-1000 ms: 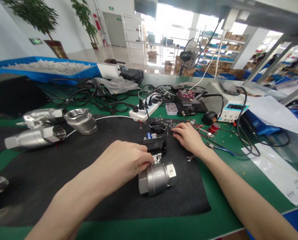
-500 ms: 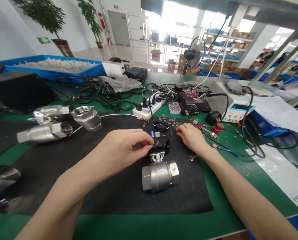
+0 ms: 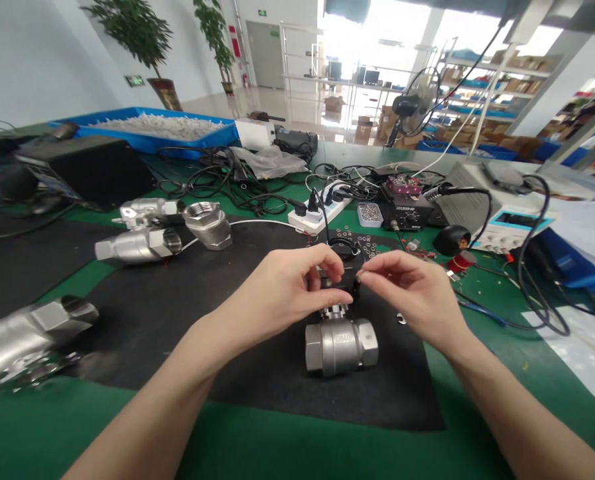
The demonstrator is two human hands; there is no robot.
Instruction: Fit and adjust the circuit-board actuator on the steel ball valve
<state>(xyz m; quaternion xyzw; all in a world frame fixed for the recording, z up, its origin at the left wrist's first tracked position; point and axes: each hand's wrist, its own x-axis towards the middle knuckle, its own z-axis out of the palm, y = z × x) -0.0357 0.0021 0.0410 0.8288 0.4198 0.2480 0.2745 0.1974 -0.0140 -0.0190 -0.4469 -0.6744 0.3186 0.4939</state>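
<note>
In front of me a steel ball valve (image 3: pixel 341 350) lies on the black mat, with a black box (image 3: pixel 348 275) mounted above its stem. My left hand (image 3: pixel 292 283) is closed around the box from the left, thumb on the near side and fingers over the top. Close to the box's right end, my right hand (image 3: pixel 417 293) pinches thumb and forefinger together; whatever is between the tips is too small to make out. Behind the box sits a coil of black cable (image 3: pixel 344 247). Small metal nuts (image 3: pixel 370 245) are scattered just past my right fingertips.
More steel valves (image 3: pixel 134 245) stand at the left, one (image 3: pixel 32 333) near the front edge. Behind the mat are a white power strip (image 3: pixel 322 215), a small tray of metal parts (image 3: pixel 370 215) and tangled cables. A wrench (image 3: pixel 401 319) lies beside my right hand; a bench instrument (image 3: pixel 512 223) stands at right.
My right hand has come left from the scattered nuts to the box's right end. My left hand has spread from a pinch at the box's left end to a hold around it. The view has shifted.
</note>
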